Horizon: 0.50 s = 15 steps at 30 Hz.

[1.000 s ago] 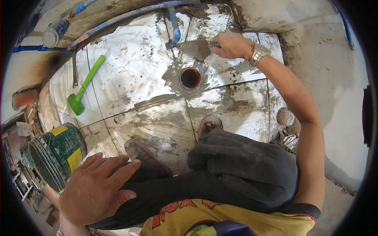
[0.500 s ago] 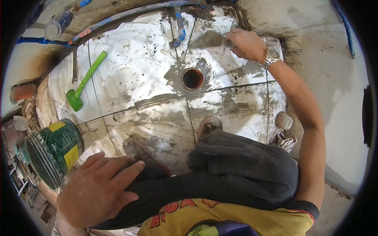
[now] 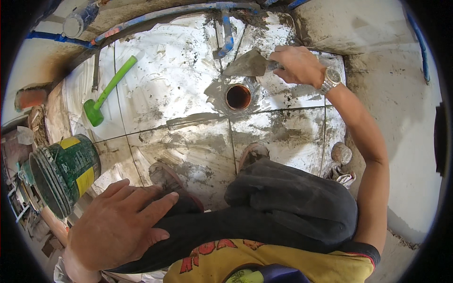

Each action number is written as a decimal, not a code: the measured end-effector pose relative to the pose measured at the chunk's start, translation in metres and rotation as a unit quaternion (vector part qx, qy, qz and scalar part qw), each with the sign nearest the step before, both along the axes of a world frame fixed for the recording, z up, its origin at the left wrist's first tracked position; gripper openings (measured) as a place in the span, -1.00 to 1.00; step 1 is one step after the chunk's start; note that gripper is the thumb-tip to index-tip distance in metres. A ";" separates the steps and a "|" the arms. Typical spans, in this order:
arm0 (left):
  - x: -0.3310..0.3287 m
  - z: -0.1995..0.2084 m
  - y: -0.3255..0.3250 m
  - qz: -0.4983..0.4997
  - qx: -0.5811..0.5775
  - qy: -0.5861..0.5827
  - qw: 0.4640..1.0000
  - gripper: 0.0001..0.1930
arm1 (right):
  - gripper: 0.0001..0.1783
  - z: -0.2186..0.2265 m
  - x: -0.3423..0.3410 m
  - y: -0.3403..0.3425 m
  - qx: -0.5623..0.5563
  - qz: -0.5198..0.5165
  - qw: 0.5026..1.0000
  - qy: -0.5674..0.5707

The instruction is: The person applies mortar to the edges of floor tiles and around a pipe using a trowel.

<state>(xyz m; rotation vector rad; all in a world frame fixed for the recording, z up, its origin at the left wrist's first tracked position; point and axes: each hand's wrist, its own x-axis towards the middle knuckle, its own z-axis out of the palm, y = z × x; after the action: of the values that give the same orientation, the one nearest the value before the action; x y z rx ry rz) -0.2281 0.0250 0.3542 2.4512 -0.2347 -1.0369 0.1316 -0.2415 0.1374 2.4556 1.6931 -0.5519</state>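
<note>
My right hand (image 3: 296,65) is closed round the handle of a trowel, a watch on its wrist. The trowel's grey pointed blade (image 3: 246,64) lies low over the white floor tiles, just beyond a round drain pipe opening (image 3: 238,97). Grey mortar is smeared about the pipe's rim. Over my knee, my left hand (image 3: 120,225) hovers with its fingers spread and nothing in them. A green mallet (image 3: 108,92) rests on the tiles at the left.
A green bucket (image 3: 63,174) lies tipped on its side at the left. Blue pipes (image 3: 170,15) run along the far edge, one bending down (image 3: 227,37) onto the tiles. A round lump (image 3: 341,153) sits at the right by the wall (image 3: 401,127).
The trowel blade has come nearer the drain opening and shows more fully, its right hand still closed on it. My left hand stays spread over the knee. The view has shifted slightly.
</note>
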 end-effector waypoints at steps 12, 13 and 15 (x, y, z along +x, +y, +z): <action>-0.003 -0.001 -0.002 0.011 0.003 0.005 1.000 -0.33 | -0.76 -0.002 -0.023 0.011 0.059 0.083 0.990 -0.095; -0.003 -0.001 -0.001 0.014 -0.001 0.010 1.000 -0.33 | -0.72 0.000 -0.027 0.010 0.057 0.091 0.992 -0.073; 0.000 -0.003 -0.001 0.014 -0.010 0.015 1.000 -0.33 | -0.74 -0.006 -0.027 0.008 0.060 0.109 0.989 -0.084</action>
<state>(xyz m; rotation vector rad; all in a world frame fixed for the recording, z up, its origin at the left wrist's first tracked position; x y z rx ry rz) -0.2285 0.0241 0.3509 2.4125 -0.1988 -1.0521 0.1044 -0.2331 0.1310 2.2766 1.9402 -0.2178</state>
